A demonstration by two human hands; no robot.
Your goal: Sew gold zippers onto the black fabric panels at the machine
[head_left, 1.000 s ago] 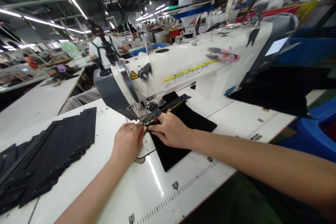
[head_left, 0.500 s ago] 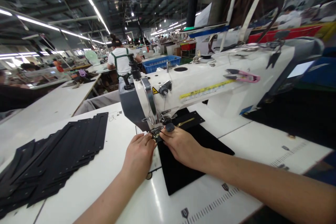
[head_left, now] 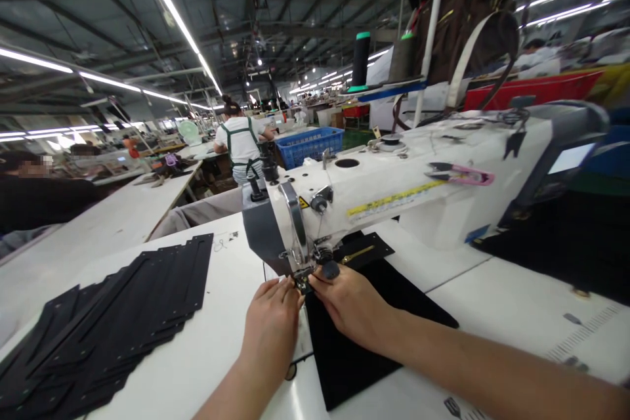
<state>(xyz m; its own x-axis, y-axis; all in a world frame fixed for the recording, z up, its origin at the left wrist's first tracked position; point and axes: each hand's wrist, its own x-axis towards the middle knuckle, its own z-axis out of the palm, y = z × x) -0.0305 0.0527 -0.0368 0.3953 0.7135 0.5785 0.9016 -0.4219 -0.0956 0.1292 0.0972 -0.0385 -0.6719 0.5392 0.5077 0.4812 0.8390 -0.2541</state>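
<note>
Both hands meet at the presser foot (head_left: 304, 273) of a white sewing machine (head_left: 384, 190). My left hand (head_left: 273, 315) is closed, its fingertips pressed together at the left edge of the work beside the foot. My right hand (head_left: 352, 305) lies over a black fabric panel (head_left: 352, 367), its fingers closed on the panel's edge just right of the foot. The panel spreads flat under my right hand and forearm. Behind it, partly under the machine arm, lies a black strip (head_left: 381, 246) with a gold-coloured zipper (head_left: 358, 254). My fingers hide the exact spot under the needle.
Overlapping black strips (head_left: 123, 315) lie fanned out on the white table at left. Pink-handled thread snips (head_left: 462, 174) rest on the machine arm. Dark thread cones (head_left: 361, 59) stand behind it. More black fabric (head_left: 566, 249) lies at right. Beyond, a person (head_left: 241, 141) stands near a blue basket (head_left: 310, 146).
The camera view has shifted, so the table and machine sit lower and slightly further right. My hands stay at the presser foot with the panel, with little visible movement against the machine.
</note>
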